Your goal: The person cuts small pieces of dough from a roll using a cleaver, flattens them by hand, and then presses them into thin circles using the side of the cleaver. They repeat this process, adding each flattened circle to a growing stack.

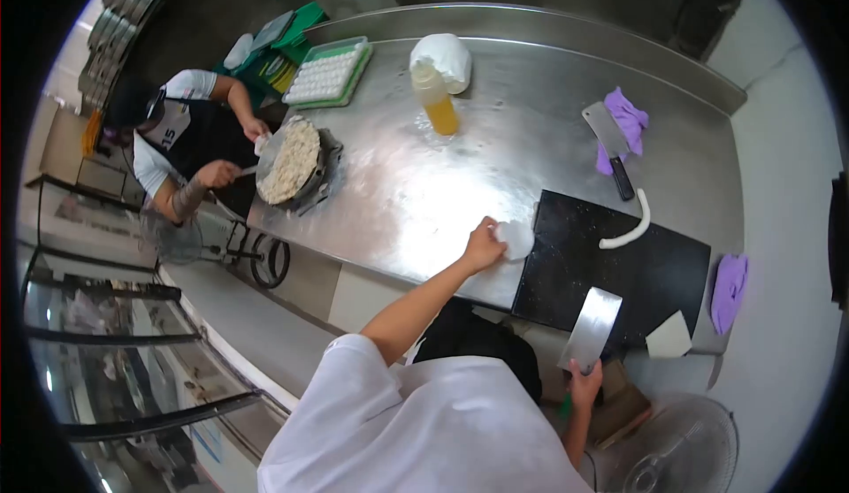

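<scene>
My left hand [485,245] has its fingers closed on the edge of a thin, round white dough wrapper [516,241], beside the left edge of a black board [566,267]. In my right hand [585,382] is a wide-bladed cleaver [594,323], its blade reaching over the board's front edge. A curved white dough strip [631,229] lies at the back of the board. On the board's front right corner rests a pale flat square piece [669,336].
A second cleaver [606,129] lies on a purple cloth [630,117]; another purple cloth [729,293] is at right. Farther back stand an oil bottle [438,108], a white bundle [445,55] and an egg-like tray [325,76]. A co-worker [208,139] works at a filling bowl [296,164].
</scene>
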A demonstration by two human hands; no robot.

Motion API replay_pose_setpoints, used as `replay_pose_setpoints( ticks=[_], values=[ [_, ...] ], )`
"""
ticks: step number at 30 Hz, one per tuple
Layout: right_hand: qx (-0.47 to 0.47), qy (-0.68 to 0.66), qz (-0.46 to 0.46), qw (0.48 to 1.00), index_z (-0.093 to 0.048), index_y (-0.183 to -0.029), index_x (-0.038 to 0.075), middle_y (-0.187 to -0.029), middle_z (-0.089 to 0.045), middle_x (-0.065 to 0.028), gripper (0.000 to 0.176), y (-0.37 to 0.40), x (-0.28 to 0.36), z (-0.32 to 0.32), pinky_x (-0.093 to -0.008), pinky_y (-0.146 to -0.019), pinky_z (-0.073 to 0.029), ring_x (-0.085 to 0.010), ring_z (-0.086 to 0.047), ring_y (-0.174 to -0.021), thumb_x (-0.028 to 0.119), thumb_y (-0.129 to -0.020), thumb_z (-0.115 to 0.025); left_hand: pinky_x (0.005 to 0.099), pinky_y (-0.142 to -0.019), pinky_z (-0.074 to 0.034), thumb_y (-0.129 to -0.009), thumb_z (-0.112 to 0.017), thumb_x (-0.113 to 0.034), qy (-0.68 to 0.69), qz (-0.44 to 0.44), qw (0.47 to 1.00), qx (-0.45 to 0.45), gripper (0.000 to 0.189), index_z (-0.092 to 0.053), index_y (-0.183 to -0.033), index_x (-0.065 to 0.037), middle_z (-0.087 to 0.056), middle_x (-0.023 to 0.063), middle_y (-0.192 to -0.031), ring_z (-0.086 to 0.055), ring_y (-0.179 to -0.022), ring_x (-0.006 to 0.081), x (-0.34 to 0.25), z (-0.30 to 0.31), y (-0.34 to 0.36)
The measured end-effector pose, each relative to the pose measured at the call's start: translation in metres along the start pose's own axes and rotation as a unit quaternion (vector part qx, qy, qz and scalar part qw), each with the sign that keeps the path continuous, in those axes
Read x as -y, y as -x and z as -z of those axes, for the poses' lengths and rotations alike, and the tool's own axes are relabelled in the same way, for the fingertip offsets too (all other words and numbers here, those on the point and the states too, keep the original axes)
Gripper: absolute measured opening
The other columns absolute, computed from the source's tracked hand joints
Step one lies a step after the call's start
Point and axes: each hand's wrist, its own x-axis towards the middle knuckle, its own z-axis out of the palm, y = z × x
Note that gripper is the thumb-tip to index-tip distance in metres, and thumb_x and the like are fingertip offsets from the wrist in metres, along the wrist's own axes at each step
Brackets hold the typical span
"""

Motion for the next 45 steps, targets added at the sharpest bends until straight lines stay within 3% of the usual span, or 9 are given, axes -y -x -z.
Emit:
replay_pose_setpoints(
  ticks=[8, 14, 16, 21, 25, 27, 36, 39, 45],
  values=[
    [0.019, 0.055, -0.024, 0.998, -0.059, -0.108, 0.000, -0.069, -0.059, -0.0048, 0.027, -0.022, 0.049, -0.027, -0.0298, -0.037, -0.038, -0.0106, -0.050, -0.044, 0.015, -0.092, -0.074, 0.0300, -0.052, -0.054, -0.083, -0.069, 0.004, 0.302, 0.205, 0.924, -0.113, 0.048, -0.042, -0.122, -0.001, -0.061, 0.0125, -0.090, -0.066, -0.065, 0.0195, 0.022, 0.110, 0.035],
    [-0.007, 0.017, -0.016, 1.000, -0.061, -0.105, -0.001, -0.073, -0.060, -0.0027, 0.023, -0.012, 0.060, -0.075, -0.0294, -0.040, -0.036, -0.0094, -0.048, -0.049, 0.013, -0.092, -0.074, 0.0310, -0.063, -0.054, -0.082, -0.067, 0.003, 0.271, 0.042, 0.945, -0.180, 0.049, -0.045, -0.125, -0.007, -0.061, 0.0100, -0.102, -0.063, -0.084, 0.0182, -0.015, 0.200, -0.034],
    [-0.023, 0.065, 0.121, 0.990, -0.063, -0.101, 0.000, -0.074, -0.060, -0.0026, 0.019, -0.025, 0.026, -0.081, -0.0297, -0.041, -0.036, -0.0093, -0.047, -0.048, 0.013, -0.092, -0.073, 0.0316, -0.064, -0.055, -0.079, -0.070, 0.000, 0.281, 0.017, 0.934, -0.218, 0.047, -0.048, -0.120, -0.007, -0.058, 0.0067, -0.101, -0.062, -0.082, 0.0180, -0.054, 0.250, -0.069],
    [-0.022, 0.084, 0.045, 0.995, -0.063, -0.101, 0.000, -0.071, -0.060, -0.0036, 0.017, -0.009, 0.061, -0.111, -0.0295, -0.042, -0.036, -0.0094, -0.048, -0.047, 0.013, -0.094, -0.072, 0.0293, -0.053, -0.052, -0.081, -0.070, 0.004, 0.338, -0.140, 0.894, -0.258, 0.039, -0.045, -0.109, -0.005, -0.060, 0.0078, -0.083, -0.061, -0.063, 0.0162, -0.107, 0.408, -0.205],
    [-0.020, 0.048, -0.011, 0.999, -0.063, -0.104, 0.001, -0.064, -0.057, -0.0030, 0.019, 0.004, 0.113, -0.147, -0.0272, -0.038, -0.035, -0.0087, -0.047, -0.043, 0.015, -0.094, -0.072, 0.0313, -0.062, -0.061, -0.085, -0.076, -0.012, 0.414, 0.058, 0.892, -0.172, 0.051, -0.048, -0.126, 0.001, -0.063, 0.0133, -0.090, -0.068, -0.072, 0.0238, -0.077, 0.527, -0.291],
    [-0.028, 0.043, -0.048, 0.998, -0.062, -0.104, 0.002, -0.062, -0.056, -0.0022, 0.019, 0.005, 0.129, -0.156, -0.0268, -0.037, -0.035, -0.0086, -0.047, -0.041, 0.015, -0.094, -0.072, 0.0344, -0.066, -0.063, -0.086, -0.077, -0.022, 0.317, 0.134, 0.888, -0.304, 0.053, -0.053, -0.126, 0.002, -0.062, 0.0158, -0.097, -0.067, -0.073, 0.0252, -0.036, 0.545, -0.318],
    [-0.099, 0.102, 0.042, 0.989, -0.064, -0.110, -0.001, -0.076, -0.064, -0.0027, 0.022, 0.013, 0.130, -0.150, -0.0244, -0.049, -0.041, -0.0070, -0.053, -0.057, 0.017, -0.098, -0.067, 0.0335, -0.080, -0.053, -0.088, -0.072, -0.011, 0.130, -0.104, 0.822, -0.544, 0.044, -0.051, -0.125, -0.001, -0.062, 0.0145, -0.114, -0.063, -0.092, 0.0218, 0.066, 0.379, -0.246],
    [-0.141, 0.073, -0.043, 0.986, -0.064, -0.118, -0.004, -0.102, -0.070, -0.0072, 0.027, 0.008, 0.121, -0.118, -0.0297, -0.080, -0.050, -0.0146, -0.062, -0.089, 0.014, -0.098, -0.066, 0.0317, -0.076, -0.053, -0.090, -0.066, -0.003, 0.067, -0.084, 0.904, -0.414, 0.040, -0.050, -0.126, -0.001, -0.062, 0.0136, -0.114, -0.064, -0.095, 0.0205, 0.012, 0.236, -0.149],
    [-0.203, 0.263, 0.074, 0.940, -0.061, -0.115, -0.004, -0.095, -0.070, -0.0246, 0.027, -0.018, 0.169, -0.048, -0.0433, -0.079, -0.051, -0.0404, -0.069, -0.089, 0.013, -0.095, -0.068, 0.0315, -0.078, -0.051, -0.090, -0.056, 0.004, 0.006, -0.186, 0.983, 0.001, 0.027, -0.061, -0.116, 0.001, -0.063, 0.0139, -0.107, -0.062, -0.091, 0.0205, -0.020, 0.023, -0.037]
  ],
)
